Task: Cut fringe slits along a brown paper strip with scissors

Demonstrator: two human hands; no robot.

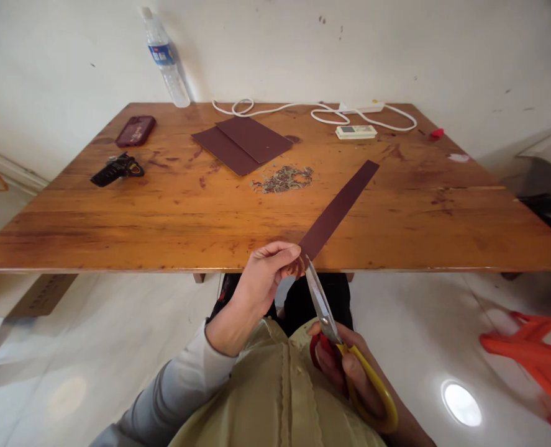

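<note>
the left hand (266,273) pinches the dark red strip (340,211) at the near edge of the table (163,230). right hand (355,372) fingers grip scissors (324,320) in front of it. blades sit by the left thumb, so a slip could nip it.

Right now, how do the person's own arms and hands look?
The left hand and right hand are ungloved; I see no rings or watch. On the left is a long grey sleeve, paler toward its end; on the right forearm, I can make out no sleeve.
</note>
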